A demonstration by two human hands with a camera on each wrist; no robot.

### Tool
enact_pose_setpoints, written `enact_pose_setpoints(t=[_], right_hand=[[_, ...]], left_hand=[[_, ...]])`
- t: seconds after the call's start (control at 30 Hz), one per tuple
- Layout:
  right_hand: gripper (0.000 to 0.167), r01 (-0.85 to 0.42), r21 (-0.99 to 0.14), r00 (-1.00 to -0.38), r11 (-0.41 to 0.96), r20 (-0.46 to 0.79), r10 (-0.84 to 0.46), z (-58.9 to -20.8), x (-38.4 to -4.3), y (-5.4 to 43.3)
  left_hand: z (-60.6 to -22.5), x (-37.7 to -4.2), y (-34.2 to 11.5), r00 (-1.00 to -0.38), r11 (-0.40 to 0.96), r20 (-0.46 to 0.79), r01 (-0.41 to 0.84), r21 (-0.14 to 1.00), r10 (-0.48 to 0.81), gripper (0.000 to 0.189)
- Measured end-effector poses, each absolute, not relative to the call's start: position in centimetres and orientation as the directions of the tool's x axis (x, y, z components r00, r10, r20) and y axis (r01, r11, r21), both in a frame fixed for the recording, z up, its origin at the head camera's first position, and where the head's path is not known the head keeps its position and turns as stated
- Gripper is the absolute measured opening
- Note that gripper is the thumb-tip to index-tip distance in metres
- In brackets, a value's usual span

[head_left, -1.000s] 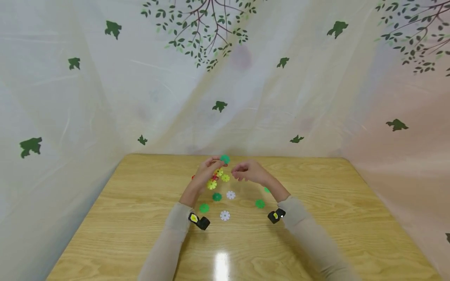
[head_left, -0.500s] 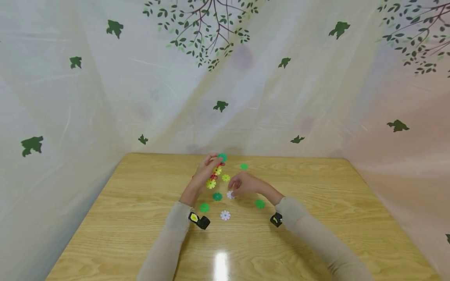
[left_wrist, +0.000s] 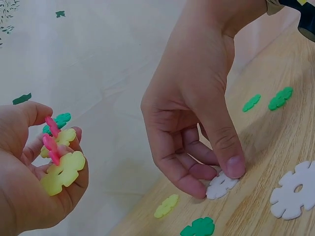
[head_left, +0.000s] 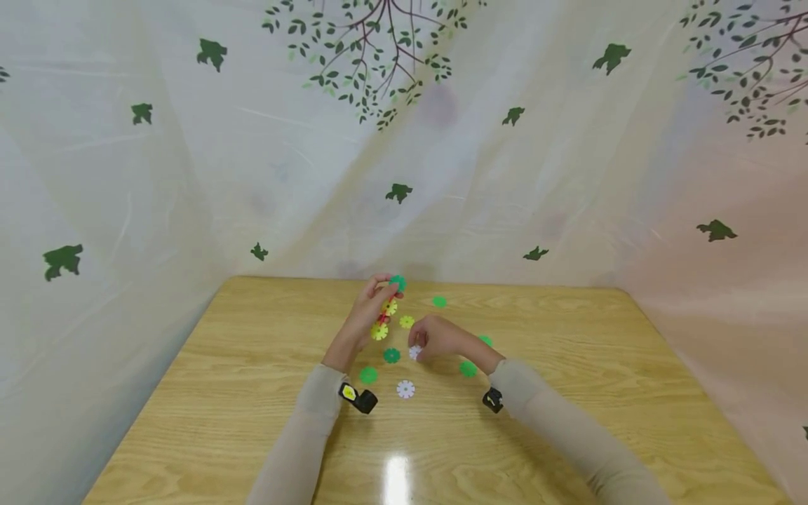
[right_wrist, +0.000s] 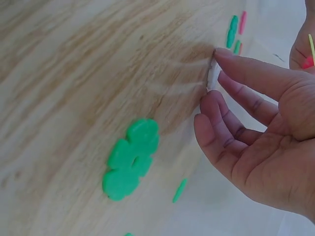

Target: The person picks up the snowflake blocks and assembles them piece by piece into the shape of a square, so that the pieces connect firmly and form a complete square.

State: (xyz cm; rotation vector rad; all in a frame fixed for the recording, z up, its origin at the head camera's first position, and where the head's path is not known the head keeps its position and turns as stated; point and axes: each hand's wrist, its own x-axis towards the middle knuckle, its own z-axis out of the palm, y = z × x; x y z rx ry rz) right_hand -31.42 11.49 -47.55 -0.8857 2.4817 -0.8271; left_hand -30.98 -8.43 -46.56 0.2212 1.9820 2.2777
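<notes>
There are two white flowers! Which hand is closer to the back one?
Right. The right hand pinches the back white flower. The left hand is off to that flower's left, not touching it, and holds some joined flowers.

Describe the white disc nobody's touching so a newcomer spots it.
On the wooden table, look between the two sleeves. The loose white disc lies flat there, notched like a flower, lowest disc in the head view. Unlike the green disc left of it, it's white; unlike the other white piece, it isn't pinched by the right hand.
</notes>
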Motion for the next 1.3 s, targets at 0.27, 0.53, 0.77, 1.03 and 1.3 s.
enact_pose_setpoints(t=[0.27,0.53,0.77,1.03,1.3], right_hand=[[0.024,-0.463,-0.662,-0.715,0.589,-0.114,-0.689,-47.8,-31.4,11.9],[0.018,-0.449,-0.692,-0.731,0.565,-0.080,-0.678,-48.1,-32.1,12.3],[0.016,-0.433,-0.733,-0.741,0.525,-0.042,-0.670,-47.3,-33.0,13.1],[0.018,-0.362,-0.812,-0.759,0.458,-0.029,-0.651,-45.9,-33.8,14.2],[0.022,-0.269,-0.904,-0.851,0.333,0.061,-0.521,-44.9,-33.6,14.9]], left_hand=[[-46.5,-30.9,-8.3,-0.982,-0.129,0.049,0.026,0.991,0.180,0.029],[-46.7,-31.0,-8.4,-0.981,-0.112,0.086,0.067,0.991,0.175,0.034],[-47.1,-31.2,-8.4,-0.977,-0.111,0.117,0.098,0.989,0.179,0.040],[-47.2,-31.3,-8.3,-0.981,-0.111,0.091,0.073,0.991,0.173,0.037],[-47.8,-31.4,-8.1,-0.977,-0.099,0.114,0.097,0.990,0.180,0.038]])
